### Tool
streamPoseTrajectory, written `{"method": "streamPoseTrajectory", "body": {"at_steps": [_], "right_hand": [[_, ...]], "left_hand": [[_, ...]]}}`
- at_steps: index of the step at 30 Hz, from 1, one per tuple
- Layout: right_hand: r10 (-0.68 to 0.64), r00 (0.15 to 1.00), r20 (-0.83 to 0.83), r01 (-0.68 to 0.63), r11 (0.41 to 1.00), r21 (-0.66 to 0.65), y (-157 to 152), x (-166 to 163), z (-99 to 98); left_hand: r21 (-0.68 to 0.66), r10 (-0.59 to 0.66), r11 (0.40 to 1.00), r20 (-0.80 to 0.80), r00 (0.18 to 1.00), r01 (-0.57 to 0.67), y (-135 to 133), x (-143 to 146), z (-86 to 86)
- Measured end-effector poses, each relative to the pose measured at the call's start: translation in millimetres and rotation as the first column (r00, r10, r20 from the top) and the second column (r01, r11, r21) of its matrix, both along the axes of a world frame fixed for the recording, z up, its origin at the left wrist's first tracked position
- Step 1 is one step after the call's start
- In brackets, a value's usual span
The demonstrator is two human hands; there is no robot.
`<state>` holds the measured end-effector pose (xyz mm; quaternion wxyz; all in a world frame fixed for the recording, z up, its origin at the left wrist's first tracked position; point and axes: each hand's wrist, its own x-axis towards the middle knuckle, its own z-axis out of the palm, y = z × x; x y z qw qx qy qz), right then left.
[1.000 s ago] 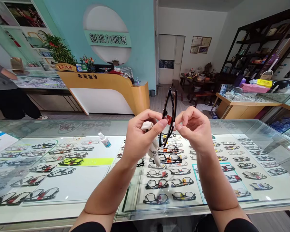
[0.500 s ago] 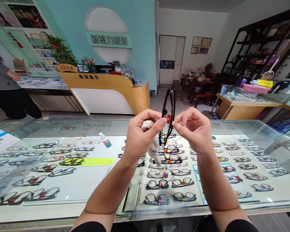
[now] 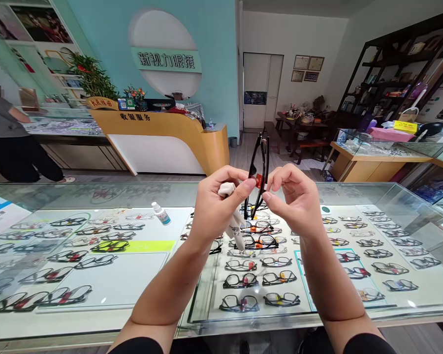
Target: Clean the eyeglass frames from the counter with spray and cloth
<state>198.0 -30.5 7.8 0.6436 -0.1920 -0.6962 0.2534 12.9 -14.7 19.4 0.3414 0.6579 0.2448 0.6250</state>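
Glasses pinched between both hands, held above glass surface. Left hand clenched round white cloth, thumb and forefinger gripping frame; right hand pinching frame beside red tag. Best, probably: light steady grip, fingertips off lenses. Long axis upright, top end pointing away from surface

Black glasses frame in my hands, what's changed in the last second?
Almost nothing. The right hand shifted its pinch slightly on the black frame. Both hands keep it upright; the left hand keeps the white cloth; the bottle stayed put.
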Motion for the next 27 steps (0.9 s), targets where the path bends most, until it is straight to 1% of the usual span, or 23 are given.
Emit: {"method": "streamPoseTrajectory", "body": {"at_steps": [4,8,12,14,17,19,21,23,25,27], "right_hand": [[-0.060,0.998,0.012,0.060,0.998,0.001,-1.2,1.6,1.7],[-0.151,0.988,0.036,0.150,0.988,0.018,-1.5,3.6,3.2],[-0.251,0.965,0.077,0.246,0.967,0.069,0.9,7.3,1.2],[-0.342,0.933,0.115,0.328,0.936,0.127,2.2,9.9,-0.3],[-0.506,0.847,0.164,0.457,0.850,0.263,3.5,12.8,-1.5],[-0.578,0.794,0.190,0.500,0.798,0.337,4.0,12.0,-1.8],[-0.596,0.770,0.228,0.500,0.786,0.364,4.4,8.3,-2.1],[-0.579,0.776,0.251,0.480,0.800,0.361,5.0,2.7,-2.8],[-0.565,0.788,0.242,0.472,0.809,0.352,6.0,-2.3,-3.6],[-0.581,0.782,0.225,0.487,0.796,0.361,7.4,-4.3,-3.8]], "left_hand": [[0.032,0.020,0.999,-0.021,1.000,-0.019,0.4,-0.8,2.0],[0.044,0.070,0.997,-0.051,0.996,-0.068,1.8,-2.2,2.7],[0.041,0.108,0.994,-0.089,0.990,-0.104,4.8,-5.1,3.3],[0.028,0.114,0.993,-0.106,0.988,-0.112,6.5,-7.0,3.9],[0.014,0.135,0.991,-0.119,0.984,-0.135,8.8,-9.0,3.8],[0.013,0.158,0.987,-0.121,0.980,-0.158,9.6,-9.1,2.6],[0.018,0.187,0.982,-0.116,0.976,-0.186,9.5,-7.9,1.0],[0.027,0.224,0.974,-0.097,0.970,-0.223,8.3,-5.9,-0.4],[0.038,0.265,0.964,-0.076,0.961,-0.262,6.7,-4.1,-1.1],[0.047,0.283,0.959,-0.076,0.956,-0.281,5.3,-3.1,-1.3]]}}
